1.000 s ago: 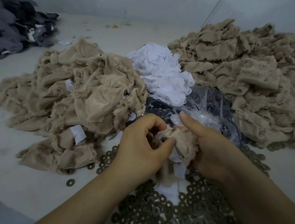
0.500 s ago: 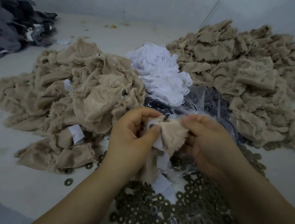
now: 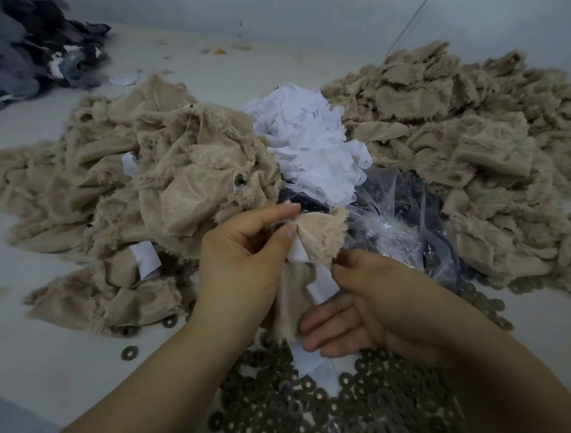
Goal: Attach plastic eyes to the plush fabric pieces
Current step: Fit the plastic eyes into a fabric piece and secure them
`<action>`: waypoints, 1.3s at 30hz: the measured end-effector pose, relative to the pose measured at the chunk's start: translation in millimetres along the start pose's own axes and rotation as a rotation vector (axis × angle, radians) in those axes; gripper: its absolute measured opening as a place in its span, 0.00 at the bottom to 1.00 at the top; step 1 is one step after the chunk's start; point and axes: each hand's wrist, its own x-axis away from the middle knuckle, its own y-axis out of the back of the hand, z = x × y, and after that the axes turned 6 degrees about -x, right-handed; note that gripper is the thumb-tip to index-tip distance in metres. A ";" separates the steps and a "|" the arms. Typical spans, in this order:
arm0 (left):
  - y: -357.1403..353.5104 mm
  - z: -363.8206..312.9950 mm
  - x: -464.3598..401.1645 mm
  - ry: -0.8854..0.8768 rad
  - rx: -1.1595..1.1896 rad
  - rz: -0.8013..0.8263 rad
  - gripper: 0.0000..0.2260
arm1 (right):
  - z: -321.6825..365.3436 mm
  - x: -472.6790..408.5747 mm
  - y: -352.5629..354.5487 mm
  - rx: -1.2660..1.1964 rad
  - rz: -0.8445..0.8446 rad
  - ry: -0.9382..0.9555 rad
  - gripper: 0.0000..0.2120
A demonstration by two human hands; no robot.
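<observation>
My left hand (image 3: 243, 257) pinches the beige plush piece (image 3: 316, 237) at frame centre; right hand (image 3: 363, 309), fingers loose, holds nothing, so the piece may slip.

toy workshop, fabric piles (image 3: 458, 127), washers (image 3: 327, 414)

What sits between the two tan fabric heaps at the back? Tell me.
In the head view, a heap of white pieces lies between the left tan heap and the right tan heap, above a clear plastic bag.
</observation>
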 end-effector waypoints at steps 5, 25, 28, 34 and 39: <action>0.6 0.8 -0.7 -0.006 -0.017 -0.031 0.13 | 0.5 -1.5 2.9 0.043 -0.102 0.198 0.03; -1.9 4.7 -1.6 -0.009 -0.132 -0.104 0.11 | -1.1 3.0 0.8 0.048 -0.281 0.454 0.18; -3.1 5.0 -0.5 -0.008 -0.149 -0.104 0.11 | -3.2 3.0 -0.5 0.193 -0.395 0.622 0.15; -3.2 12.4 5.3 -0.019 -0.254 -0.044 0.08 | -7.3 -2.6 2.9 0.337 -0.456 0.898 0.15; -8.2 16.0 13.6 -0.197 -0.306 0.059 0.10 | -7.5 -9.9 10.1 0.361 -0.403 0.841 0.17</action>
